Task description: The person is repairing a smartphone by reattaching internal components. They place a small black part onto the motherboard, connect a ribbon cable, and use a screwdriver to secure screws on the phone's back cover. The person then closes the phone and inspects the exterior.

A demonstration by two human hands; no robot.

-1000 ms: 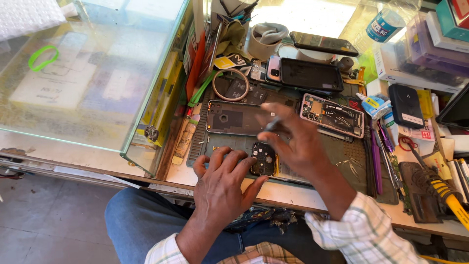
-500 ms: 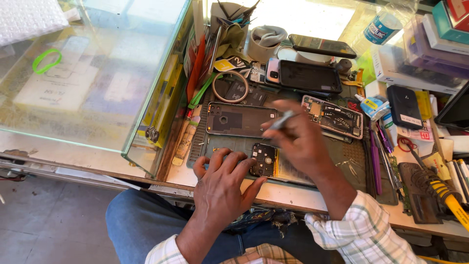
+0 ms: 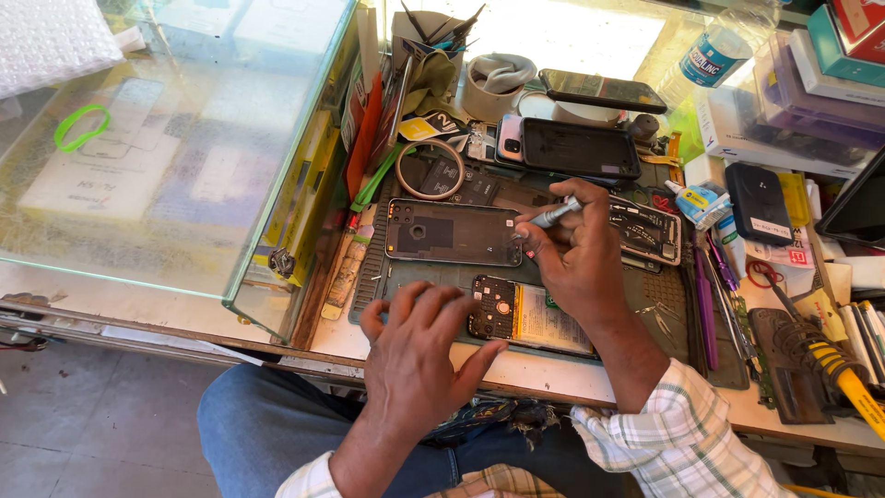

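An opened phone (image 3: 524,315) with its circuit board and yellow battery exposed lies on the dark work mat (image 3: 419,277). My left hand (image 3: 419,341) rests flat beside it, fingers spread, thumb touching the phone's near edge. My right hand (image 3: 576,249) hovers above the phone and grips a slim grey tool (image 3: 556,215), its tip at the right end of a dark phone back cover (image 3: 452,231) that lies behind the opened phone.
A glass display case (image 3: 166,138) fills the left. Behind the mat lie a brown ring (image 3: 430,170), several phones (image 3: 579,148), a tool cup (image 3: 433,41). A phone frame (image 3: 650,231), glue bottle (image 3: 696,198), soldering iron (image 3: 830,360) and boxes crowd the right.
My right hand lifted with the grey tool and moved from over the opened phone up to the back cover's right end. My left hand stayed put.
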